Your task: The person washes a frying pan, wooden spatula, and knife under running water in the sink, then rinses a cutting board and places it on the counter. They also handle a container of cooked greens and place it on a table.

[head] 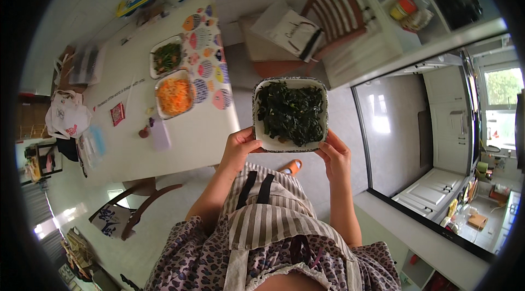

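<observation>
A square white dish with a speckled dark rim (268, 143) is held level in front of my striped apron. Dark cooked leafy greens (291, 112) fill most of it. My left hand (241, 146) grips its near left corner, thumb on the rim. On the near right corner, my right hand (334, 152) holds it the same way, fingers partly hidden beneath. To the left, on the dining table (123, 155), stand a dish of shredded orange vegetable (174, 95) and a dish of green vegetables (166, 58).
A phone-like lilac item (160, 135) and a red packet (117, 113) lie on the table. One wooden chair (336, 12) with a bag (295, 32) stands ahead; another chair (143, 209) is at the left. A black-framed doorway (363, 139) opens to the kitchen at right.
</observation>
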